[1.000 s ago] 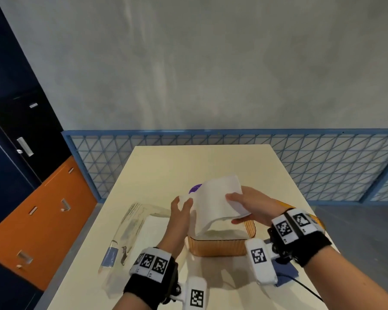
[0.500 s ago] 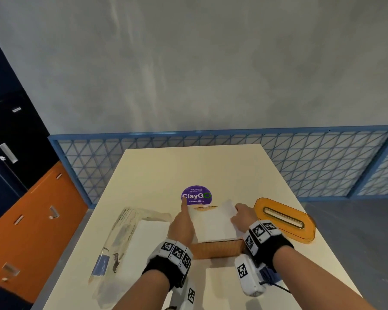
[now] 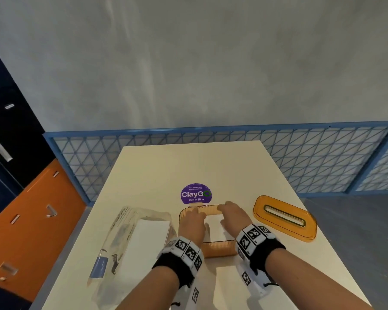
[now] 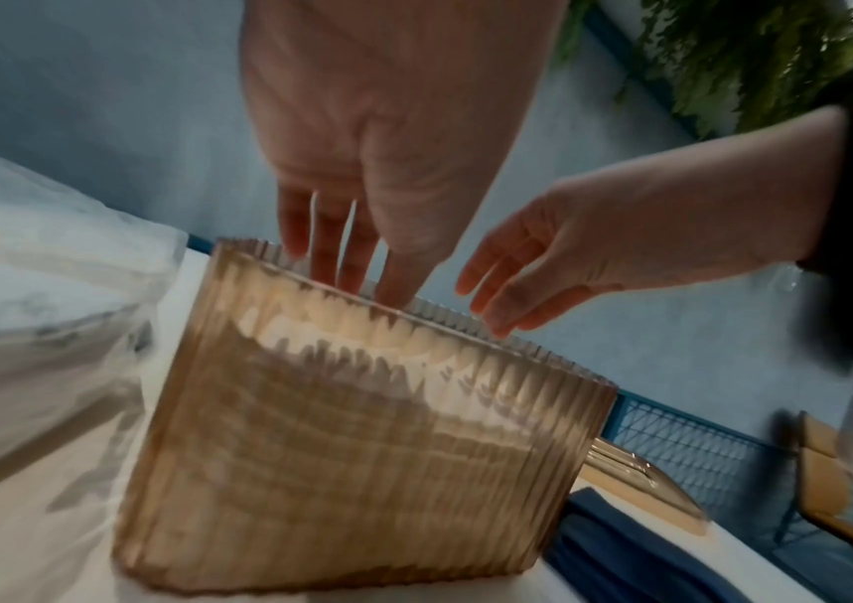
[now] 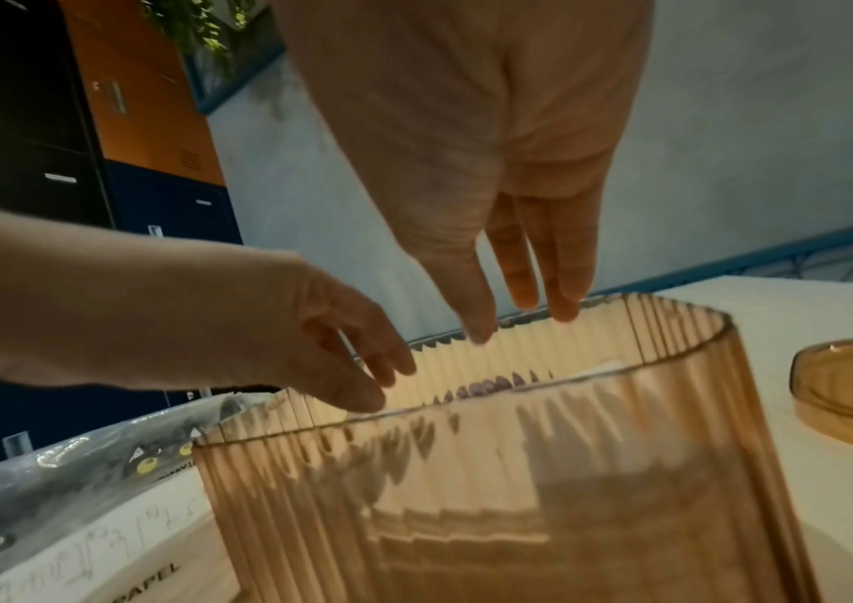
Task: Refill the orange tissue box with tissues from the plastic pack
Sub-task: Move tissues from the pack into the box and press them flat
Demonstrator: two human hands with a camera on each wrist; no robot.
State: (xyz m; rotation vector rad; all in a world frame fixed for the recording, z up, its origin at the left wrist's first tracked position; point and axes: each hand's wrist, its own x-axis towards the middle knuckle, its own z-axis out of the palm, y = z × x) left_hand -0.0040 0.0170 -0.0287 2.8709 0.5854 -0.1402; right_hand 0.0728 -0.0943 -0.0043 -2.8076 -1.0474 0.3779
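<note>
Hands hover over the open orange tissue box [image 3: 218, 250] mid-desk: left hand [image 3: 192, 222] and right hand [image 3: 233, 214] with straight fingers reaching inside, gripping nothing, white tissues [image 3: 215, 228] beneath them. Its slotted lid [image 3: 285, 218] lies to the right, nearer the right hand, long axis slanting away. The plastic pack [image 3: 130, 240] lies left, printed "PAPEL". A purple sticker [image 3: 196, 193] reads "ClayGo".

Pack [image 3: 130, 240] left of box [image 3: 220, 250], lid [image 3: 285, 218] right
</note>
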